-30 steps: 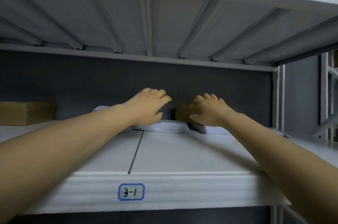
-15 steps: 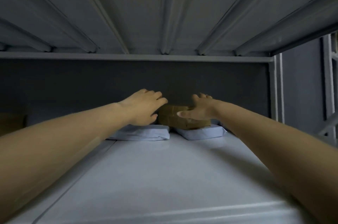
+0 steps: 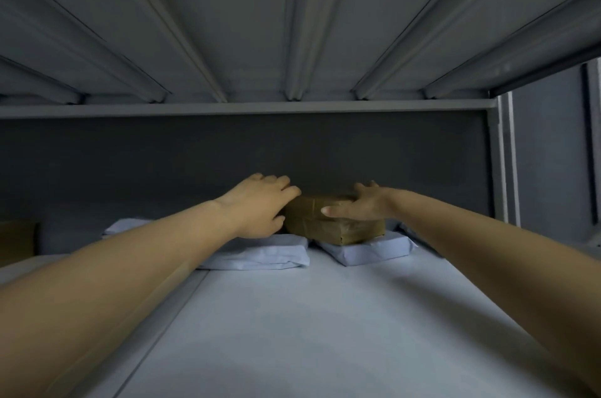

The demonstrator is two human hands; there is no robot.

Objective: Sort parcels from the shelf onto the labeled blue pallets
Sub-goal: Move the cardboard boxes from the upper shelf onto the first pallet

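Brown parcel point(image 3: 335, 220) lies at frame centre, deep on the shelf point(image 3: 325, 316), atop two white parcels point(image 3: 374, 249), its long axis running left-right. Left hand point(image 3: 260, 209) and right hand point(image 3: 364, 207) flank its ends, spread fingers point(image 3: 338, 210) touching, not yet clamped.

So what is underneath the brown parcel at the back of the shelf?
The brown parcel rests on two white bag parcels: the left one and the right one. Whether anything lies beneath its middle is hidden by the parcel itself.
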